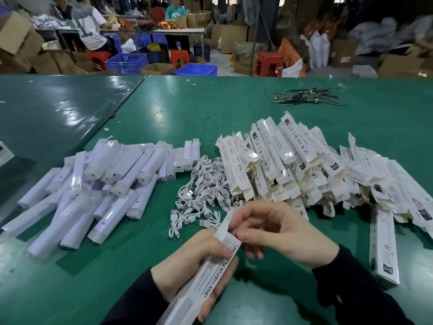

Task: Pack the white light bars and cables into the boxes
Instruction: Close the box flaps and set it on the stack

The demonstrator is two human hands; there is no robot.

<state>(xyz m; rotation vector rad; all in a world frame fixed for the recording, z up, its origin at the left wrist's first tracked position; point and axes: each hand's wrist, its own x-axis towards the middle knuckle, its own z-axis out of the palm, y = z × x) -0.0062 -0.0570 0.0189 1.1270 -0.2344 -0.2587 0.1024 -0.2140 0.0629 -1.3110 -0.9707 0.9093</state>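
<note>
My left hand grips a long white printed box near the table's front edge. My right hand pinches the flap at the box's far end. White light bars in clear wrap lie heaped on the left. A tangle of white cables sits in the middle, just beyond my hands. A big pile of open printed boxes fills the right side.
One closed box lies alone at the right front. The green table has loose coloured wires at the far right. Behind it are people at tables, blue crates, red stools and cardboard cartons.
</note>
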